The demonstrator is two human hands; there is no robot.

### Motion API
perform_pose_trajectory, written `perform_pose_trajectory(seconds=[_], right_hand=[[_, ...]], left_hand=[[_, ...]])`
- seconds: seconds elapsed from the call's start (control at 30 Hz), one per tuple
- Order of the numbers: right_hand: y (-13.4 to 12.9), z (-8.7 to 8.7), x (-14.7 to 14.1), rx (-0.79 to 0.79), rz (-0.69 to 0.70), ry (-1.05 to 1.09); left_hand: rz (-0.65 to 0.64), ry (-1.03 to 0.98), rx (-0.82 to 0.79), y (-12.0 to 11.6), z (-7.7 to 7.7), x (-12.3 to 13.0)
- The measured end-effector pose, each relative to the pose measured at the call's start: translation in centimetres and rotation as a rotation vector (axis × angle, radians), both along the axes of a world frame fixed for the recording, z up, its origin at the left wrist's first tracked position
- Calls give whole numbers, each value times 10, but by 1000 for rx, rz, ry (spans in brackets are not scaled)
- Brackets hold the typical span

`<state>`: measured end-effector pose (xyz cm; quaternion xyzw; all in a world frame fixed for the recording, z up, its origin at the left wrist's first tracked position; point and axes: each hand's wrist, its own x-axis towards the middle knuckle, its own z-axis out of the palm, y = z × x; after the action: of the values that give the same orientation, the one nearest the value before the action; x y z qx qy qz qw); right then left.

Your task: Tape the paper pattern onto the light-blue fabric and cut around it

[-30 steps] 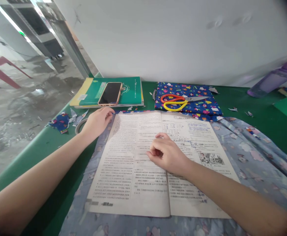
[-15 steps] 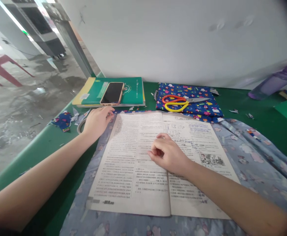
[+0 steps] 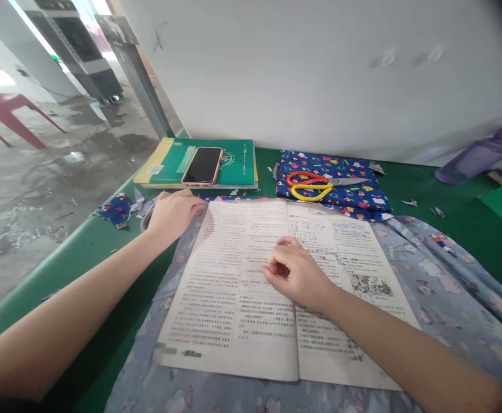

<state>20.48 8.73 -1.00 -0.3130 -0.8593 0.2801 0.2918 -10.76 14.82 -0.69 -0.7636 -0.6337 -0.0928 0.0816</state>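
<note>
An open printed book (image 3: 216, 321) lies flat on a grey-blue patterned sheet (image 3: 431, 298), whose dark blue side shows along the top edge. At the book's upper left corner, my left hand (image 3: 174, 215) rests with fingers stretched over the sheet's edge. A roll of tape (image 3: 146, 220) sits partly hidden behind that wrist. My right hand (image 3: 296, 269) is over the middle of the book near the fold, fingers loosely curled in, with nothing visible in them. Orange-and-yellow-handled scissors (image 3: 315, 184) lie on a book covered in blue patterned sheet (image 3: 341, 163) beyond the pages.
A phone (image 3: 203, 166) lies on a green and yellow book (image 3: 240, 163) at the back left. Cut scraps (image 3: 117, 210) are scattered on the green table (image 3: 91, 252). A purple bottle (image 3: 474, 155) leans by the white wall (image 3: 302, 69). Beyond the table stands a red chair (image 3: 14, 112).
The view has shifted slightly, so the background sits a little further right and lower. Both hands keep nearly the same places; the book and scissors have not moved on the table.
</note>
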Motion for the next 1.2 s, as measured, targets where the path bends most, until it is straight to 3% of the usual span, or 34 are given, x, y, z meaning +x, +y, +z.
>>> perform_pose_trajectory(seconds=[0.4,0.63,0.9,1.2], right_hand=[[-1,1,0,-9,2,-3],[0,0,0,21,6,20],[0,2,1,14,17,11],[-1,3,1,10,19,21]], left_hand=[[46,-40,-29,1,-4,-8],[105,-172,18,0,3,-6],[-75,-29,-10,1,-3,-13],[-214,291,18,-4,8,-7]])
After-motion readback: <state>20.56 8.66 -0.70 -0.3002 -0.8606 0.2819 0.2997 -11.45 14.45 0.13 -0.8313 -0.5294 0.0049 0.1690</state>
